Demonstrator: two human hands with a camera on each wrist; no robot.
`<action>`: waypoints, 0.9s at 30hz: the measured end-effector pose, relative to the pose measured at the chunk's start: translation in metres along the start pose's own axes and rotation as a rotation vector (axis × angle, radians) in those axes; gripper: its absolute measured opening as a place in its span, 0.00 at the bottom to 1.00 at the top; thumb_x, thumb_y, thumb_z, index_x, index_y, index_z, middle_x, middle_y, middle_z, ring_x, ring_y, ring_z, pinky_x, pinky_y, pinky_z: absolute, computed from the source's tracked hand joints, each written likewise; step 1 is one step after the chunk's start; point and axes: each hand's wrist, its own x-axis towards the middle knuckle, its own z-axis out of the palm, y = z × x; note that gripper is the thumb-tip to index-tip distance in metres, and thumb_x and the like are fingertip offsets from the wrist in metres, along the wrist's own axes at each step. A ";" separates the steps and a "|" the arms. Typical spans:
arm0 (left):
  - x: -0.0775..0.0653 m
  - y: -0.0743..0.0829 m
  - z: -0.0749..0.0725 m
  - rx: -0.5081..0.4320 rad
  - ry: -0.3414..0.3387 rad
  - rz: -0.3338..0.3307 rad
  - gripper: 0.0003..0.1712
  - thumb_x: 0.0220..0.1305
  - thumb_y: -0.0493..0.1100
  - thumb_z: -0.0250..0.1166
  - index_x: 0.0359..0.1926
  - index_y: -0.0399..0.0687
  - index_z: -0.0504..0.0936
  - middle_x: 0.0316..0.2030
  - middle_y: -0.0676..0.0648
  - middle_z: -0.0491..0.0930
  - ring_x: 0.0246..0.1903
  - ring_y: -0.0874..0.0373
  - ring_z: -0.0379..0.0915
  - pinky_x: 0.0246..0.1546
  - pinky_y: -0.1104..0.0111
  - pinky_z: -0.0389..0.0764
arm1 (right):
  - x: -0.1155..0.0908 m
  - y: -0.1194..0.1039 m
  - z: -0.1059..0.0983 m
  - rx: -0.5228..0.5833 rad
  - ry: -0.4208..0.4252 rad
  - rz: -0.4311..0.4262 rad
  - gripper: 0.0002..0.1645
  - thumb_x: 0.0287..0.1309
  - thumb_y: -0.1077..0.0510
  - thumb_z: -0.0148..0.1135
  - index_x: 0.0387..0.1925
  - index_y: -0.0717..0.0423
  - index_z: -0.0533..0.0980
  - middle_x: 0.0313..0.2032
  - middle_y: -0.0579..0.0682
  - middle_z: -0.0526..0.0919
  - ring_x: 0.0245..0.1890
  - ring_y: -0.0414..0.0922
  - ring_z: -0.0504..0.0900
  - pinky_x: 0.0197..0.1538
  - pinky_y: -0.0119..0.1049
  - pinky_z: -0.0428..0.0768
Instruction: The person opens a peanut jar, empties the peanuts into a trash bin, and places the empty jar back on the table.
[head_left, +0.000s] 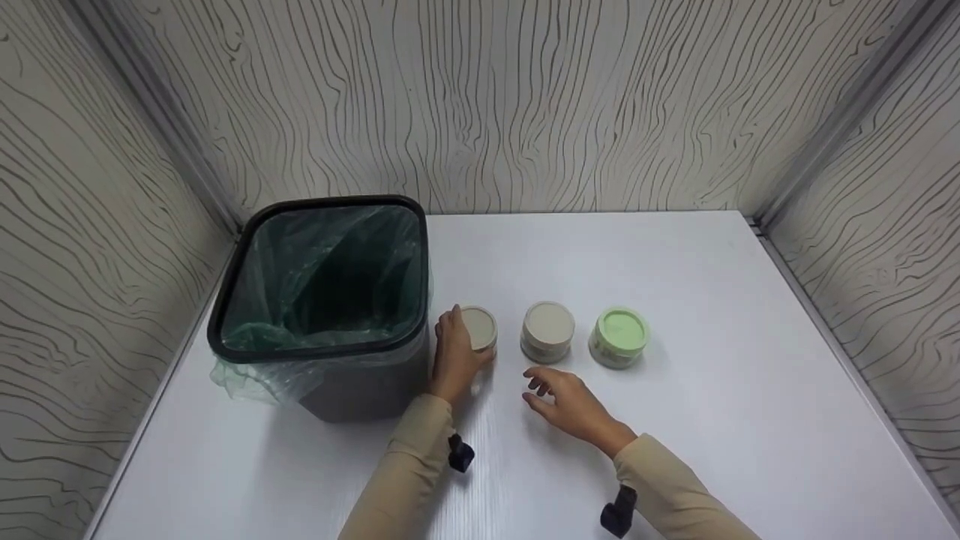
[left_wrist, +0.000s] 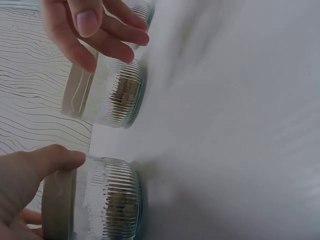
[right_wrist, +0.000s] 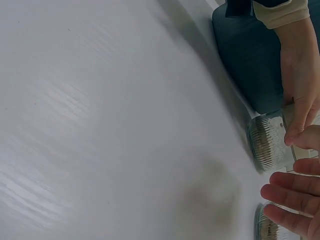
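Three lidded jars stand in a row. Beside the bin, my left hand (head_left: 454,364) grips the left jar (head_left: 480,328), fingers and thumb on either side of its beige lid. In the left wrist view this jar (left_wrist: 107,200) has ribbed clear glass with brown bits low inside; the left thumb lies at the lid's edge. My right hand (head_left: 574,405) hovers in front of the middle jar (head_left: 548,330), also beige-lidded, fingers loosely bent and holding nothing. Farthest right is a jar with a light green lid (head_left: 620,334). The right wrist view shows the right hand's fingers (right_wrist: 290,197) spread apart.
A dark square bin (head_left: 360,390) with a black rim and a thin green plastic liner (head_left: 262,292) stands left of the jars. The white table (head_left: 712,420) is enclosed by wood-grain panels (head_left: 487,105) at the back and both sides.
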 end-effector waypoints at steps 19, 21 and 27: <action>-0.004 0.002 -0.006 -0.003 -0.018 -0.006 0.52 0.39 0.39 0.79 0.65 0.29 0.62 0.58 0.32 0.69 0.60 0.41 0.67 0.64 0.56 0.73 | 0.001 0.000 0.004 0.025 -0.012 0.010 0.14 0.59 0.61 0.61 0.46 0.65 0.77 0.35 0.54 0.86 0.35 0.47 0.85 0.40 0.37 0.84; -0.005 0.002 -0.006 -0.003 -0.009 0.017 0.52 0.38 0.39 0.79 0.64 0.29 0.62 0.58 0.32 0.70 0.60 0.41 0.67 0.64 0.55 0.74 | 0.001 0.000 0.004 0.031 -0.014 0.009 0.14 0.59 0.61 0.62 0.46 0.65 0.77 0.35 0.54 0.86 0.35 0.47 0.85 0.40 0.37 0.85; -0.008 0.007 -0.009 -0.002 0.003 0.058 0.52 0.37 0.39 0.79 0.63 0.29 0.63 0.57 0.32 0.71 0.59 0.41 0.68 0.63 0.55 0.74 | 0.002 -0.001 0.005 0.035 -0.016 0.010 0.14 0.59 0.62 0.61 0.46 0.65 0.77 0.35 0.54 0.86 0.35 0.47 0.85 0.40 0.37 0.85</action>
